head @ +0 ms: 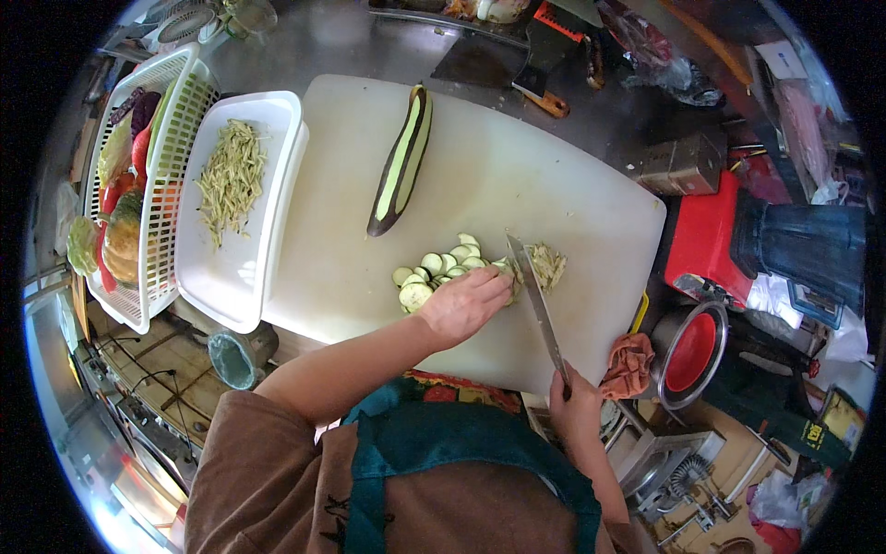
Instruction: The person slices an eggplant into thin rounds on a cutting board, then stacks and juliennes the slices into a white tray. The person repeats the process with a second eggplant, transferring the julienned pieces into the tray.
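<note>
My right hand (576,405) is closed round the handle of a kitchen knife (538,305), its blade slanting across the cutting board (484,159). Beside the blade, my left hand (471,305) rests with bent fingers on round slices of a striped, partly peeled vegetable (430,264), seemingly eggplant. To the right of the blade lies a small heap of thin strips (547,265). A whole vegetable with dark and pale green stripes (403,163) lies farther back on the board. More cut strips (234,173) sit in a white plastic tray (190,266) at the board's left.
A white plastic basket (149,277) of mixed vegetables stands at the far left. Behind the board lies a cleaver (531,77) with a wooden handle. At the right are a red appliance (702,232), a metal pot (721,332) with something red inside, and a crumpled reddish-brown cloth (628,365).
</note>
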Action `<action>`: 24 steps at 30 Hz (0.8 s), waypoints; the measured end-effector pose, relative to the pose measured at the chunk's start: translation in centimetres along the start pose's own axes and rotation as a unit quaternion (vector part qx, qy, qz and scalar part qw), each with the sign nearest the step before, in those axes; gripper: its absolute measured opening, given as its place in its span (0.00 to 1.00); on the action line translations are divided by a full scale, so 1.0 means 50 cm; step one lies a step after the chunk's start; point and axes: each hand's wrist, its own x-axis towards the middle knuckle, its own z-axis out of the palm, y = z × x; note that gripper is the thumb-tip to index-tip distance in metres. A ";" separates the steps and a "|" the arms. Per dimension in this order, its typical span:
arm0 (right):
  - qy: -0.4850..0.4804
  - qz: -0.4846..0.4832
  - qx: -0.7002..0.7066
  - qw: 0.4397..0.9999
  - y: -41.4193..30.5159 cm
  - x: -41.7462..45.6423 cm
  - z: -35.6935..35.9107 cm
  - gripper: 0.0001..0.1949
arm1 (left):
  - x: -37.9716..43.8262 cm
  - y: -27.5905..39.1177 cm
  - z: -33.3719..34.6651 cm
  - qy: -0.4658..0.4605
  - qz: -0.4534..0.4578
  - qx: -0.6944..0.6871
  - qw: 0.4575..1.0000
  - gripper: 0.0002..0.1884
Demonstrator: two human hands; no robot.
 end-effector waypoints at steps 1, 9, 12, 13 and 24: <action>-0.021 0.003 -0.017 1.000 -0.008 -0.005 -0.011 0.14 | -0.002 0.001 0.001 -0.004 -0.004 0.001 1.000 0.17; -0.003 -0.042 -0.016 0.999 -0.017 0.042 0.036 0.15 | -0.001 0.000 0.003 0.016 0.005 -0.016 1.000 0.15; -0.025 -0.028 -0.011 0.999 -0.012 0.005 0.000 0.15 | -0.002 0.000 -0.002 0.014 0.002 -0.031 0.999 0.15; -0.036 -0.017 -0.017 0.999 -0.013 0.007 0.002 0.15 | -0.002 0.001 -0.003 0.012 0.001 -0.036 0.999 0.15; -0.072 0.021 -0.010 0.997 -0.021 0.025 0.006 0.14 | -0.005 0.001 0.001 -0.002 0.000 -0.028 1.000 0.14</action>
